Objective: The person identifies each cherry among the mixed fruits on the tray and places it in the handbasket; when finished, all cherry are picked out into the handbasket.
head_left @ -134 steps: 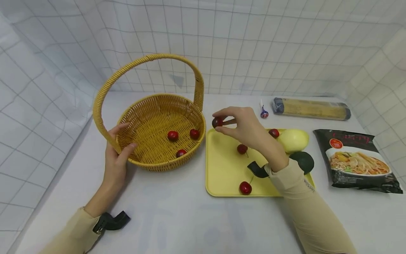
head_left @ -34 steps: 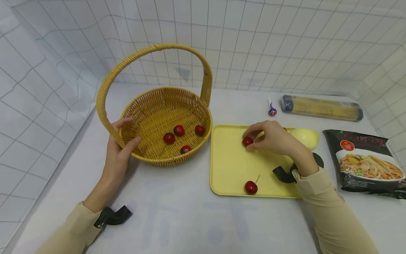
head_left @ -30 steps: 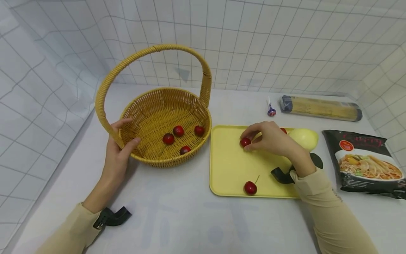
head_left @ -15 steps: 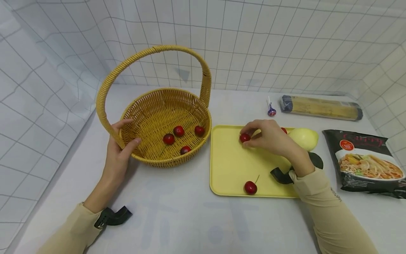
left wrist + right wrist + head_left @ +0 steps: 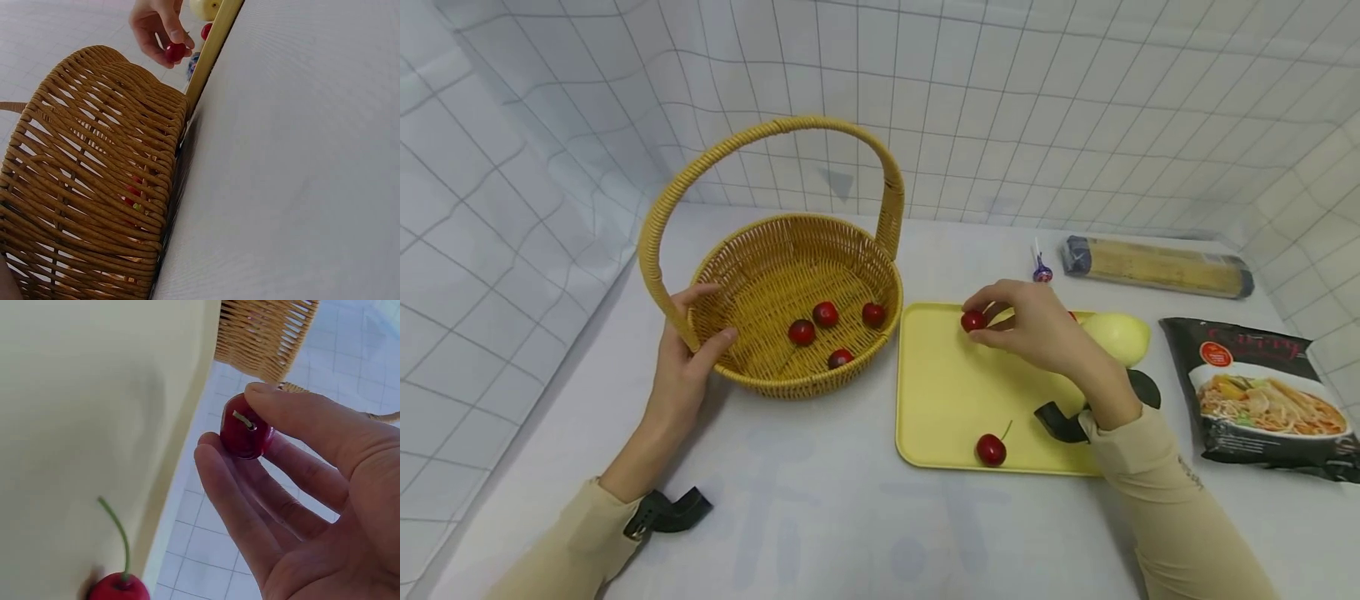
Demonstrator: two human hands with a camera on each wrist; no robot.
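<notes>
My right hand pinches a dark red cherry between thumb and fingers, and a short stem stub shows on it. The hand is over the back part of the yellow tray. At the rim of the round wicker basket, by the foot of its tall handle, my left hand grips with its thumb over the edge. Several cherries lie inside the basket, one of them a dark red cherry. Near the tray's front edge rests another cherry with a green stem.
On the tray's right side are a pale yellow-green fruit and a dark green round thing, partly behind my wrist. Behind the tray lie a lollipop and a long wrapped yellow pack. A black noodle packet lies at the right.
A cherry held by my right hand earlier now lies in the basket. The right hand has since taken another cherry from the tray and moved slightly left. The left hand stays on the basket.
</notes>
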